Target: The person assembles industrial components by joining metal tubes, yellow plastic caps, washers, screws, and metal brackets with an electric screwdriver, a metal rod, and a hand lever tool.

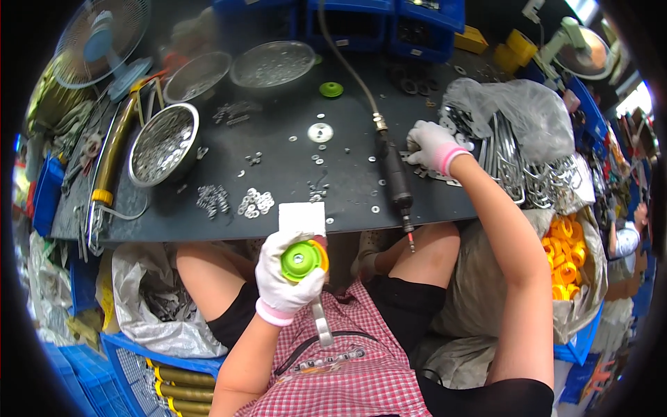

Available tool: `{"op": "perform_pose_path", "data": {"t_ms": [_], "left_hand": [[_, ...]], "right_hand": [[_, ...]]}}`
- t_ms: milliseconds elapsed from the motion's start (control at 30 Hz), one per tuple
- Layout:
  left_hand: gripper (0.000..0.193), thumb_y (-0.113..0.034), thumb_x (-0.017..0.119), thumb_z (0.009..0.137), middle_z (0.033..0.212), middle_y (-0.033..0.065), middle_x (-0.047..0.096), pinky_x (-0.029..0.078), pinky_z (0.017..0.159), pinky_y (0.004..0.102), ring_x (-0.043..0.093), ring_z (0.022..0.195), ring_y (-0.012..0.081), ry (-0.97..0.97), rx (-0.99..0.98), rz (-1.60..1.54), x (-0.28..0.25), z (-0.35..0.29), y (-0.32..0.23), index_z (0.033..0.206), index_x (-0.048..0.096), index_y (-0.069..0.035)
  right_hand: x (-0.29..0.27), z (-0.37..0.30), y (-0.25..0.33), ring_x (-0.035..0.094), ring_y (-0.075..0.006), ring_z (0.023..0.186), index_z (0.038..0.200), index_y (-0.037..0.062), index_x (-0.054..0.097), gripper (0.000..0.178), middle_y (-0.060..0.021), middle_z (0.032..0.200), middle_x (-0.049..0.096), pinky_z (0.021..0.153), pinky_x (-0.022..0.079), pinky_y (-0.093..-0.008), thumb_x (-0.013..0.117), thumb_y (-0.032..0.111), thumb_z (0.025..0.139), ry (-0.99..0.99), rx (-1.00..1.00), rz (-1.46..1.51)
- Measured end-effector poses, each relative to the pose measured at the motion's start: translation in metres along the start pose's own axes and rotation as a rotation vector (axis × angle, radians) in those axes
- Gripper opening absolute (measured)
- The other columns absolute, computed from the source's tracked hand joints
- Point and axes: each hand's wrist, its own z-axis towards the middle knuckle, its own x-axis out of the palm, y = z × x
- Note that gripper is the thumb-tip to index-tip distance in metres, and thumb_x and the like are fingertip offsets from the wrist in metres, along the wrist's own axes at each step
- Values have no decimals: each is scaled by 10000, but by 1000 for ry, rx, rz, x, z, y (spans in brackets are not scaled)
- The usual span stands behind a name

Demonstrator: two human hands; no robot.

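My left hand (285, 278), in a white glove with a pink cuff, is wrapped round a bright green round plastic part (299, 260) with a metal piece at its centre. Yellow plastic (322, 254) shows at the part's right side, and a flat metal strip (322, 323) sticks out below the hand. Out to the right, my gloved right hand (434, 147) is closed, its fingers curled down among small metal plates (421, 171). What its fingertips hold is hidden. A black power screwdriver (397, 177) hangs from a hose between the hands, its bit pointing down past the table edge.
Washers (256, 202), screws (213, 200) and a metal disc (320, 133) lie on the dark table (278, 149). A steel bowl (163, 146) stands left. Bent metal rods (501, 156) lie under plastic at right. Beside my right leg, a sack holds orange plastic parts (564, 257). Blue bins (354, 24) line the back.
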Motion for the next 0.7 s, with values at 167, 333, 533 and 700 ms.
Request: {"op": "perform_pose_path", "data": {"t_ms": [167,333,533,700], "left_hand": [[596,-97,805,669,1020,95,611,491,833,292,610,921,167,-9,-28,-38,3,2,0,1180,508,-28],[627,-127,832,642,1007,89,627,499,825,311,623,905,179,-53,-29,-10,6,-1,6,1178,514,-58],[590,-164,846,606,1001,86,631,492,795,327,623,872,213,9,-54,52,3,2,2,1122,575,-68],[608,-196,866,575,1002,65,640,469,823,345,617,886,229,-11,-88,52,5,2,0,1108,595,-83]], "right_hand": [[-16,0,19,611,-320,953,901,97,708,181,-136,978,634,847,493,-405,670,214,767,-179,22,80],[-14,15,80,600,-278,942,890,82,691,172,-90,907,641,846,465,-388,707,182,752,-395,-358,150],[5,36,95,575,-242,1000,855,121,717,158,-44,929,650,915,411,-402,737,217,732,-231,-176,136],[-10,24,107,633,-273,809,846,60,696,121,-94,873,653,740,500,-373,694,166,788,-357,-353,411]]}}
